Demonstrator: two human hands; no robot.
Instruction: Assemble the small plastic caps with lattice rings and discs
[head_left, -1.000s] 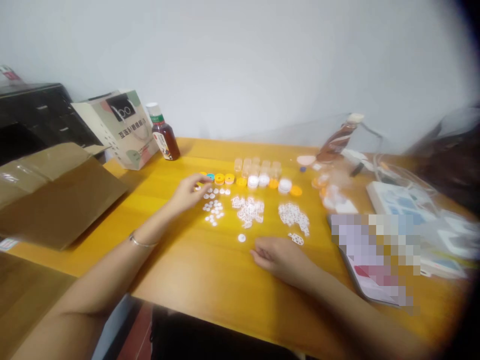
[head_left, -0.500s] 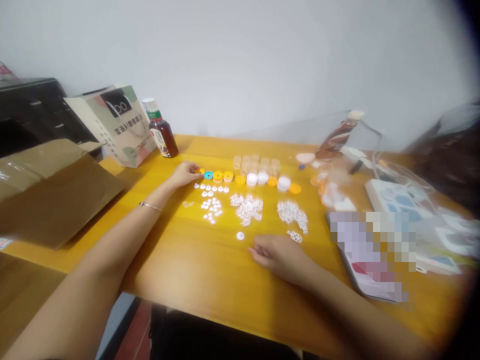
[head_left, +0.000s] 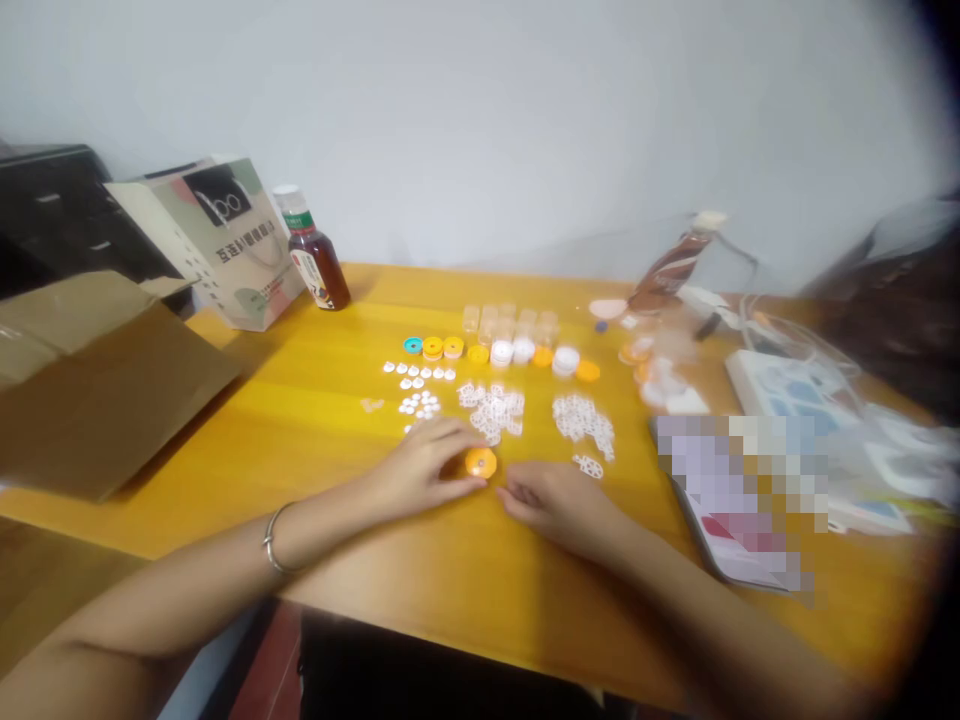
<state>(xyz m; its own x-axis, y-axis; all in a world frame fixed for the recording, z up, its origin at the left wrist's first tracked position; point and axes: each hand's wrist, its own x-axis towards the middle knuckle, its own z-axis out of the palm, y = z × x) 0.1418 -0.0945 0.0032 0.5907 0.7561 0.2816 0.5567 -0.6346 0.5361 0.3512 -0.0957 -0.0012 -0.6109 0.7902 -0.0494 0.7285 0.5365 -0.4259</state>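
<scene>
My left hand [head_left: 424, 465] is curved around a round orange plastic disc [head_left: 481, 462], thumb and fingertips at its edge, low over the front part of the table. Just to the right rests my right hand [head_left: 551, 505], its fingers curled in; whatever they may hold is hidden. Behind my hands lie small white round pieces [head_left: 420, 402], partly covered by the left hand, and a pile of white cut-out pieces [head_left: 493, 410]. A single white wheel-shaped piece [head_left: 589, 466] lies beyond my right hand. Farther back runs a row of orange, white and blue discs, with a blue disc [head_left: 413, 345] at its left end.
Clear small cups [head_left: 508, 322] stand behind the row. A dark drink bottle [head_left: 319, 260], a paper bag [head_left: 232, 240] and a cardboard box [head_left: 112, 380] are at left. A phone [head_left: 739, 510], a white tray [head_left: 802, 420] and a tilted brown bottle [head_left: 667, 270] are at right.
My left hand has come from the row's left end toward me with the orange disc. The lone white round piece in front of my right hand is now out of sight where the orange disc is.
</scene>
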